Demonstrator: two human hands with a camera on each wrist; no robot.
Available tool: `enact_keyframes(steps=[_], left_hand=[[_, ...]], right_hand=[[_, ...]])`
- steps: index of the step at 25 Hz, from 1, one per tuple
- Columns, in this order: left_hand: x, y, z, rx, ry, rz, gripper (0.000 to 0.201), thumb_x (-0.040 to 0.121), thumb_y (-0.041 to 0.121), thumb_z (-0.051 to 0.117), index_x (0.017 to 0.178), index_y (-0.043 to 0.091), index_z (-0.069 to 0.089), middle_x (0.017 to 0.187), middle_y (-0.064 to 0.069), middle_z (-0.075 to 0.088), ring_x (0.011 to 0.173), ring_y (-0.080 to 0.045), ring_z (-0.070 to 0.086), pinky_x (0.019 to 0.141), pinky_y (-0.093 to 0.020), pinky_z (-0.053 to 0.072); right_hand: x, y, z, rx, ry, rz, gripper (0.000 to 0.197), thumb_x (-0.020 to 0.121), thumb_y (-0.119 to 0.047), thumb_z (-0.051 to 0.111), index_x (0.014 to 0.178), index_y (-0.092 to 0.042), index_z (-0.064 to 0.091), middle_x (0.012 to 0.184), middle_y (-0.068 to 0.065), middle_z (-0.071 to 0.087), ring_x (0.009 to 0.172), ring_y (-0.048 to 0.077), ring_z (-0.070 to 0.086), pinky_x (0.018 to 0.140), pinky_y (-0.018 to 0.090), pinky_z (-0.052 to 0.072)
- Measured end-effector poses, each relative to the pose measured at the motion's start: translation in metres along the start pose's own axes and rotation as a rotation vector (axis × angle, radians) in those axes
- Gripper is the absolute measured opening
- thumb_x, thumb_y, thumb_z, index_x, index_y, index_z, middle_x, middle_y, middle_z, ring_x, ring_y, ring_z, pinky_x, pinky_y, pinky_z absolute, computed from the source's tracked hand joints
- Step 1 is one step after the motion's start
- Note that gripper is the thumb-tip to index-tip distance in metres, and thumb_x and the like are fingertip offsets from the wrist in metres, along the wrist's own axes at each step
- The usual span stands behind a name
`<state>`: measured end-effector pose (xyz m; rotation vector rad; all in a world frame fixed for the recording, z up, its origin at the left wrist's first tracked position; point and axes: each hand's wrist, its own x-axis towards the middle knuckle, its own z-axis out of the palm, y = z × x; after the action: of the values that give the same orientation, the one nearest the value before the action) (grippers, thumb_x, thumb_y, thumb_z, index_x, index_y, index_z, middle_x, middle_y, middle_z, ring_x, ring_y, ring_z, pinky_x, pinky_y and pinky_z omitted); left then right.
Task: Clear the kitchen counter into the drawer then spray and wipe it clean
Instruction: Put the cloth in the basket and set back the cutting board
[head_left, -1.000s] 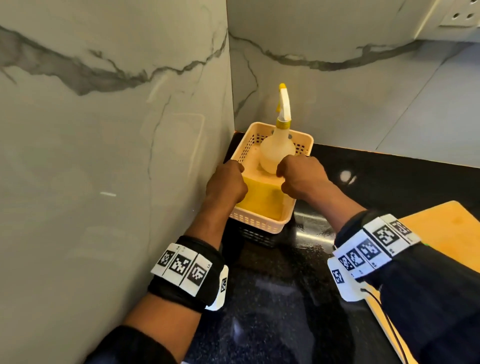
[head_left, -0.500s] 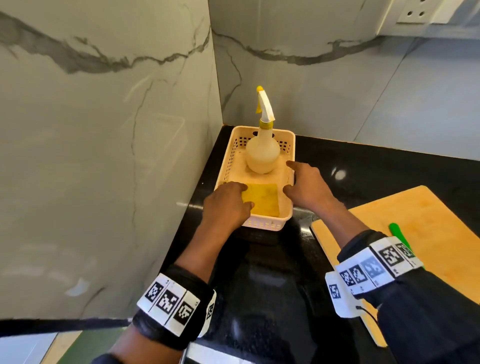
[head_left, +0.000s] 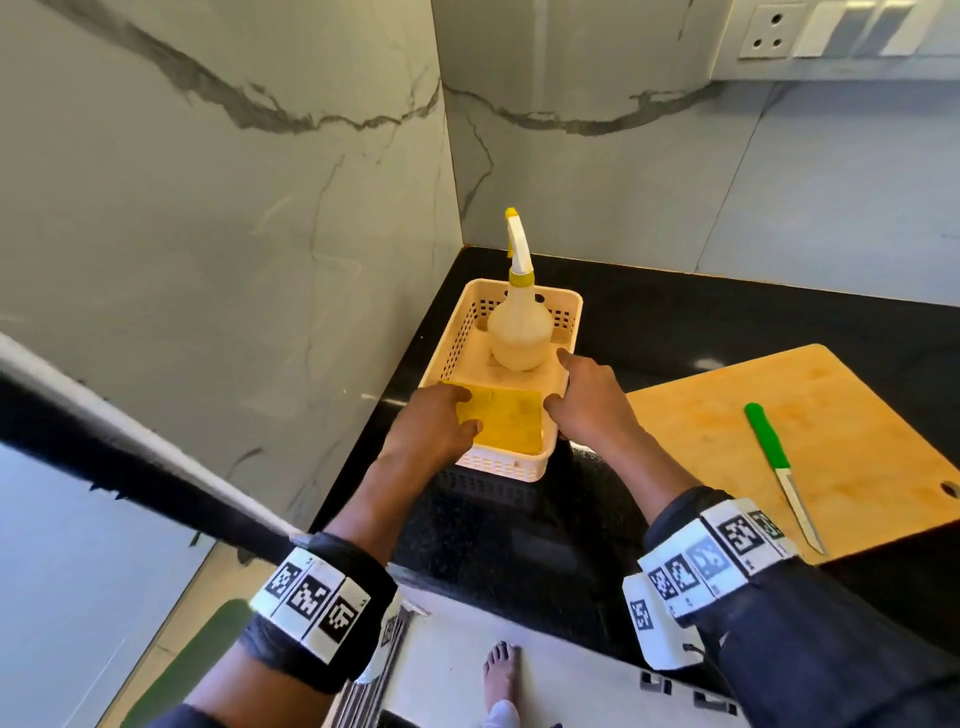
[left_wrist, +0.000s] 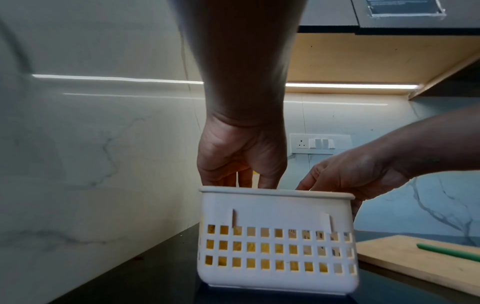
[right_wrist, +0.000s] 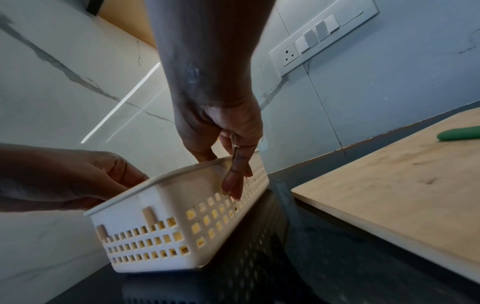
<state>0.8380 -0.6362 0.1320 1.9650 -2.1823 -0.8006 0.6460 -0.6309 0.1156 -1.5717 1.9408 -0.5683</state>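
The glossy black stone surface (head_left: 701, 322) meets marble walls at its left corner. There a cream perforated plastic basket (head_left: 519, 470) lies, long axis running toward the corner. Inside, a translucent spray bottle (head_left: 519, 332) stands upright, nozzle apparently facing away. The left hand (head_left: 431, 431) curls over the near-left rim; the right hand (head_left: 587, 410) clasps the right wall.

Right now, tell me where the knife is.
In the head view the knife lies on the wooden cutting board at the right of the counter, right of the basket both hands hold.
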Motion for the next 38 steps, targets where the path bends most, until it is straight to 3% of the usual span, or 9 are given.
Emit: enact_keyframes(steps=[5, 7, 10, 16, 22, 25, 27, 34, 38], left_hand=[[-0.041, 0.025, 0.007, -0.104, 0.237, 0.135, 0.039, 0.086, 0.027, 0.072, 0.123, 0.021, 0.061, 0.138, -0.005, 0.054, 0.129, -0.023, 0.049, 0.102, -0.039, 0.044], [-0.062, 0.052, 0.023, -0.198, 0.330, 0.318, 0.030, 0.084, 0.023, 0.073, 0.113, 0.020, 0.066, 0.122, -0.001, 0.063, 0.115, -0.020, 0.057, 0.096, -0.036, 0.048], [-0.083, 0.100, 0.067, -0.339, 0.191, 0.427, 0.023, 0.079, 0.024, 0.076, 0.101, 0.023, 0.069, 0.101, 0.006, 0.067, 0.093, -0.011, 0.062, 0.081, -0.029, 0.051], [-0.073, 0.146, 0.137, -0.442, -0.265, 0.164, 0.065, 0.081, 0.031, 0.078, 0.137, 0.010, 0.050, 0.126, -0.021, 0.060, 0.113, -0.032, 0.059, 0.087, -0.034, 0.046], [-0.047, 0.150, 0.150, -0.772, -0.251, -0.081, 0.073, 0.086, 0.018, 0.073, 0.146, 0.002, 0.034, 0.135, -0.004, 0.051, 0.116, -0.020, 0.052, 0.093, -0.031, 0.041], [-0.035, 0.150, 0.158, -0.775, -0.221, -0.099, 0.087, 0.077, 0.035, 0.078, 0.147, 0.009, 0.034, 0.143, -0.005, 0.048, 0.123, -0.020, 0.049, 0.104, -0.037, 0.041], [-0.029, 0.148, 0.166, -0.699, -0.197, -0.083, 0.099, 0.065, 0.052, 0.077, 0.147, 0.015, 0.036, 0.148, -0.005, 0.042, 0.133, -0.026, 0.041, 0.110, -0.047, 0.038], [-0.009, 0.159, 0.173, -0.494, -0.125, -0.021, 0.076, 0.084, 0.042, 0.071, 0.147, 0.021, 0.035, 0.156, -0.004, 0.022, 0.140, -0.030, 0.018, 0.114, -0.051, 0.026], [-0.003, 0.166, 0.171, -0.461, -0.112, -0.047, 0.073, 0.084, 0.043, 0.070, 0.146, 0.022, 0.037, 0.158, -0.004, 0.019, 0.141, -0.031, 0.016, 0.115, -0.051, 0.023]], right_hand=[[-0.044, 0.022, -0.021, 0.260, 0.065, -0.054, 0.057, 0.092, -0.028, 0.067, 0.145, -0.025, 0.044, 0.121, -0.006, 0.061, 0.110, 0.016, 0.059, 0.094, 0.038, 0.051], [-0.066, 0.049, -0.035, 0.230, 0.169, -0.005, 0.040, 0.087, -0.028, 0.073, 0.125, -0.022, 0.061, 0.106, -0.004, 0.066, 0.098, 0.016, 0.063, 0.083, 0.032, 0.052], [-0.105, 0.111, -0.064, 0.141, 0.290, 0.144, 0.015, 0.081, -0.022, 0.078, 0.091, -0.023, 0.066, 0.087, -0.003, 0.067, 0.088, 0.021, 0.066, 0.076, 0.032, 0.053], [-0.151, 0.184, -0.099, 0.035, 0.372, 0.421, 0.030, 0.079, -0.033, 0.080, 0.099, -0.022, 0.061, 0.108, 0.001, 0.061, 0.100, 0.023, 0.061, 0.084, 0.039, 0.053], [-0.113, 0.195, -0.099, -0.018, 0.350, 0.427, 0.039, 0.085, -0.039, 0.074, 0.113, -0.016, 0.060, 0.117, 0.004, 0.060, 0.107, 0.024, 0.058, 0.083, 0.035, 0.050], [-0.084, 0.195, -0.098, -0.035, 0.357, 0.463, 0.036, 0.085, -0.034, 0.074, 0.112, -0.017, 0.058, 0.118, 0.004, 0.060, 0.107, 0.025, 0.058, 0.085, 0.037, 0.051], [-0.067, 0.195, -0.096, -0.062, 0.326, 0.488, 0.043, 0.083, -0.038, 0.075, 0.117, -0.018, 0.056, 0.119, 0.004, 0.059, 0.109, 0.025, 0.057, 0.088, 0.039, 0.051], [-0.036, 0.193, -0.126, -0.172, 0.052, 0.583, 0.030, 0.090, -0.034, 0.068, 0.113, -0.019, 0.056, 0.111, 0.002, 0.063, 0.102, 0.023, 0.061, 0.084, 0.037, 0.053], [-0.033, 0.182, -0.139, -0.274, -0.190, 0.515, 0.017, 0.093, -0.031, 0.065, 0.099, -0.017, 0.055, 0.074, -0.001, 0.074, 0.065, 0.015, 0.073, 0.066, 0.030, 0.055]])
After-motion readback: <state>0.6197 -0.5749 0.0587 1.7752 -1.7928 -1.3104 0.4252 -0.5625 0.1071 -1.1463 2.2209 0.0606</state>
